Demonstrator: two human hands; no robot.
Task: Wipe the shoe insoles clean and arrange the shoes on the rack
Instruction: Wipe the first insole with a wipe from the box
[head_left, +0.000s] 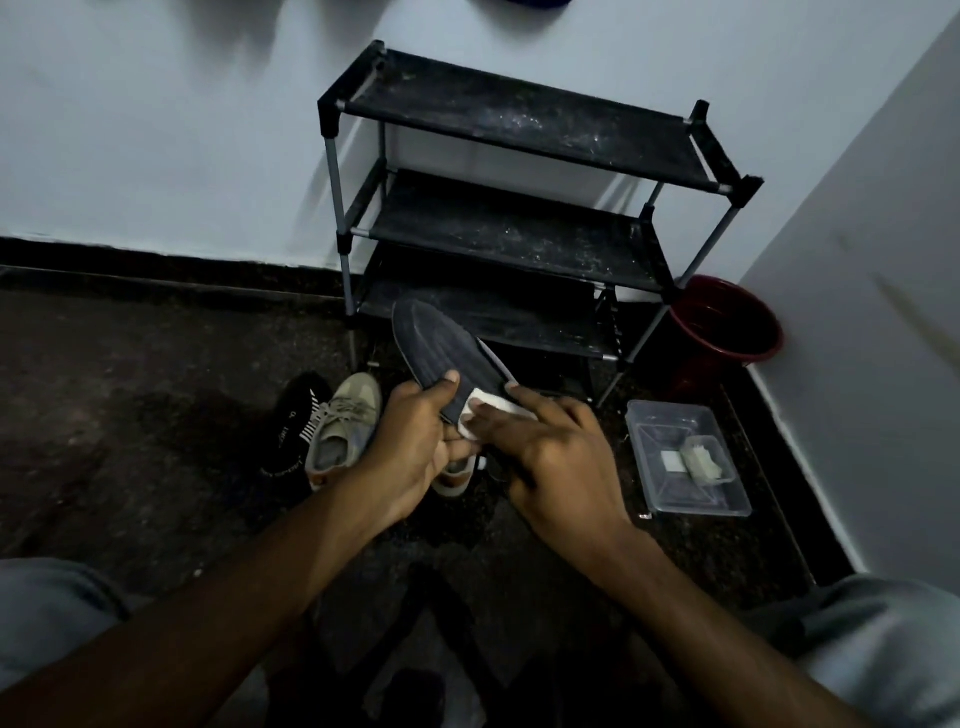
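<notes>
My left hand (415, 441) grips the heel end of a dark ribbed insole (436, 348), thumb on top, holding it tilted up toward the rack. My right hand (550, 447) presses a white wipe (485, 408) onto the insole near its heel with straight fingers. The black three-shelf shoe rack (519, 228) stands against the wall behind, its shelves dusty and bare. On the floor left of my hands lie a beige sneaker (343, 426) and a black shoe with white stripes (293, 431). Another beige shoe (454, 475) is mostly hidden under my hands.
A clear plastic tray (685, 457) with small white items sits on the floor at the right. A dark red bucket (727, 325) stands in the corner beside the rack. A white wall closes the right side. My knees frame the bottom corners.
</notes>
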